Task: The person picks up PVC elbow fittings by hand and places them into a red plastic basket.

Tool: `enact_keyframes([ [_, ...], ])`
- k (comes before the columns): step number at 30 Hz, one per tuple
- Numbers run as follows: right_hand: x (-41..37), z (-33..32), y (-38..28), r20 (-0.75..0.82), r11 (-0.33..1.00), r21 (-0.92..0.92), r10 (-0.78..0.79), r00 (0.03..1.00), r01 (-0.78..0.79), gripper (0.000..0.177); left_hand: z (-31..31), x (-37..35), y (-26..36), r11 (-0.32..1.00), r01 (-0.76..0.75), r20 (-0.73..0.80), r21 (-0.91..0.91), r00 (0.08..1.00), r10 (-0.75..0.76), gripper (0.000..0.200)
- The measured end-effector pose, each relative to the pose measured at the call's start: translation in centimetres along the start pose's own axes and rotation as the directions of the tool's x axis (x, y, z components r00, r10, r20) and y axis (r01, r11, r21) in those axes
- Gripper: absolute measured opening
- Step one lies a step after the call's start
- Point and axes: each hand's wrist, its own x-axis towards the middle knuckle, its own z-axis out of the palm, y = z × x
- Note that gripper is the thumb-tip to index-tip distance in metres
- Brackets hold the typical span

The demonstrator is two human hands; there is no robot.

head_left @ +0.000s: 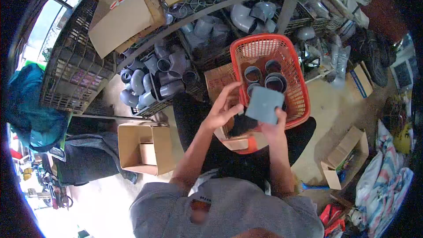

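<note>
Gray T-shirt [229, 207] nearest the lens, both forearms reaching forward from it. Right hand [276, 128] pinches 1 gray pipe fitting [265, 104] at its near right corner, thumb over the face, other fingers mostly hidden behind. Fitting is tilted, held above the near part of the red basket [304, 88]. Slight motion blur on it; can't read any marking.

Left hand [221, 111] just left of the fitting, palm turned toward it, fingers spread and half curled. Looks to hold nothing. Fingertips near the basket's left rim; can't tell if they touch.

Basket: plastic, mesh walls, at least 4 round gray pipe pieces [252, 74] inside, open ends up. It sits between 2 legs in black pants [190, 117]. Cardboard [219, 77] just left of the basket. Orange item [252, 143] at its near end, partly covered, can't tell what.

Further left: 1 open cardboard box [165, 150] on the floor, dark cloth [90, 158] beside it. Beyond: black crates [152, 109] heaped with gray elbows [137, 82], metal bar [211, 8] curving past them.

Far right: small open box [348, 163], blue item [315, 187] near it, striped sheet [374, 185] outside that.
</note>
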Motion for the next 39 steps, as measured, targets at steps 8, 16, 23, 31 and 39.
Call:
enact_keyframes([
  [8, -0.9, 2.4, -3.7, 0.090, 0.888, 0.378, -0.316, 0.945, 0.261, 0.090, -3.5, -4.2, -10.4, 0.841, 0.518, 0.046, 0.160, 0.847, -0.530, 0.058],
  [16, -0.6, 2.0, -1.8, 0.079, 0.946, 0.299, -0.160, 0.984, 0.129, 0.097, -1.7, -4.4, -11.8, 0.903, 0.144, 0.169, 0.404, 0.959, -0.228, 0.055],
  [23, -1.4, -3.1, 0.6, 0.085, 0.980, 0.194, -0.057, 0.995, 0.039, 0.101, -4.1, -2.2, -5.3, 0.981, 0.010, -0.119, -0.195, 0.992, -0.034, 0.056],
  [31, -1.3, 0.1, -0.8, 0.068, 0.983, 0.177, -0.066, 0.995, 0.053, 0.086, -0.4, -1.7, -4.1, 0.922, -0.075, -0.031, 0.379, 0.995, 0.093, 0.048],
  [39, -1.8, -3.8, 3.5, -0.243, 0.986, -0.166, -0.038, 0.969, -0.003, 0.076, 3.0, -2.7, -0.7, 0.681, -0.241, -0.115, 0.691, 0.894, 0.433, 0.025],
])
